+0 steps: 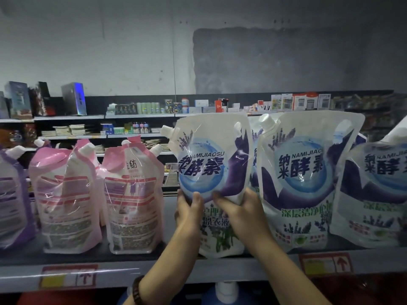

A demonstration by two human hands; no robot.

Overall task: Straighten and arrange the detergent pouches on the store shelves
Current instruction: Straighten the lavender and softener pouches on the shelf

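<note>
You are holding a white and purple plastic detergent pouch (209,168), printed with a blue swirl and topped by a white screw cap, upright on a grey metal shelf (132,272). Its base is sitting close to the shelf's front edge, roughly midway along it. Your left hand (188,211) is gripping the pouch's lower left side, with the thumb lying across the front and the fingers wrapping behind. Your right hand (242,213) is gripping the lower right side, its fingers curling closed round the plastic. A brown beaded bracelet (137,290) is circling your left wrist.

Just to the right, a matching second pouch (304,179) is standing upright, touching the one you are holding. A third matching pouch (374,194) is standing beyond it, toward the shelf's right end. To the left, apart from your pouch, two pink plastic pouches (132,199) are standing side by side, small print facing you. A pale purple pouch (11,201) is standing at the shelf's left end, partly out of view.

Red-bordered price labels (68,276) are sitting along the shelf's front edge. Below that edge, a blue bottle with a white cap (224,292) is showing. Farther shelves of small boxed goods (141,116) are appearing behind, too blurred to read.
</note>
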